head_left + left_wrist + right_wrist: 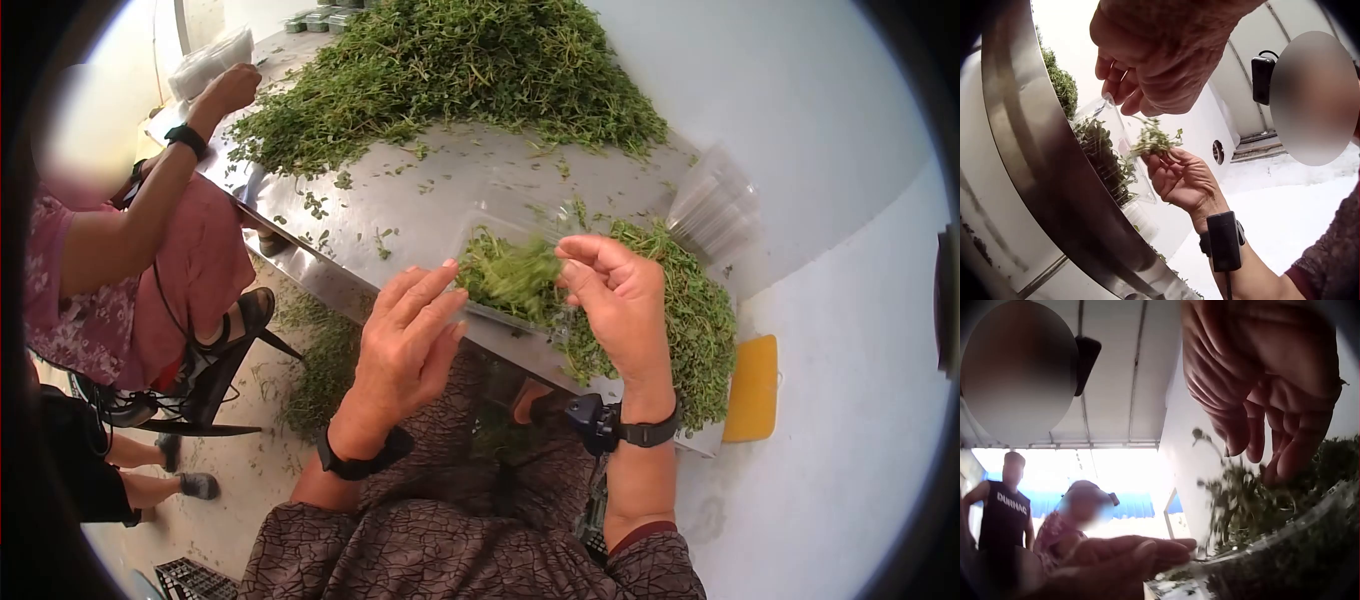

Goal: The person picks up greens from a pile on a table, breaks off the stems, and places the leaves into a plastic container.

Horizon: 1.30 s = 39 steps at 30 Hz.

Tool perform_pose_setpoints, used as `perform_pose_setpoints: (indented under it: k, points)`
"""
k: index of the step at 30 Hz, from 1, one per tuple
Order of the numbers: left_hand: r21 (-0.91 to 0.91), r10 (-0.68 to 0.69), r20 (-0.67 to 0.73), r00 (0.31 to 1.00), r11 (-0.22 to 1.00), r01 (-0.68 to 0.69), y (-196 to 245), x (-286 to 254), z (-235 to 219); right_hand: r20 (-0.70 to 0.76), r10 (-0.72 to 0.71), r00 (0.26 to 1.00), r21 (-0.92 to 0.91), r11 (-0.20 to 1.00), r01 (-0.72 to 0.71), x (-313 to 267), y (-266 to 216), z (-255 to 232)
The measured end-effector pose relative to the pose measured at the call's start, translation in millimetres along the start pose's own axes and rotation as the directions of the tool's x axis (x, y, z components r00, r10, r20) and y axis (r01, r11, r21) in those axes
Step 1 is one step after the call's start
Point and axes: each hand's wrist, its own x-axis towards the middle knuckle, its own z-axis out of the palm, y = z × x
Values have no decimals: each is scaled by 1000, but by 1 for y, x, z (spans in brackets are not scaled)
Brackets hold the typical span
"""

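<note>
A clear plastic box filled with leafy green sprigs stands at the table's near edge, its transparent lid raised behind it. Over the box, my right hand pinches a small bunch of leafy sprigs between thumb and fingers; the bunch is blurred in the head view. My left hand is at the box's left side, fingers extended and thumb apart. In the left wrist view its fingertips come right up to the clear plastic rim. Nothing shows in its palm.
A large heap of greens covers the back of the metal table. A smaller pile lies at the right, near stacked clear boxes and a yellow board. Another person sits at the left.
</note>
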Motion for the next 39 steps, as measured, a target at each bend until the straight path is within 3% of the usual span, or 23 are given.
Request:
perform_pose_setpoints:
  k: [8,10,13,17,28,32,39]
  points:
    - [-11,-1,-19,1000,1000,0,-1,2,-2,-57,-119,991,-295,951,98,-17,9,-8]
    - [-3,11,-11,1000,1000,-11,-1,4,-1,-38,-275,961,-441,867,231,-23,15,-6]
    - [13,32,25,999,999,-32,2,6,0,26,-385,923,-512,787,343,-32,16,-4]
    - [70,69,105,992,995,-76,7,7,8,78,-430,900,-572,720,393,-44,20,4]
    - [131,153,106,982,977,-167,14,17,19,192,-490,850,-632,601,489,-51,29,7]
    - [88,215,199,956,968,-237,12,21,4,214,-496,841,-599,614,515,-50,29,3]
    - [128,252,164,954,953,-273,11,31,-7,214,-501,839,-577,628,522,-50,33,0]
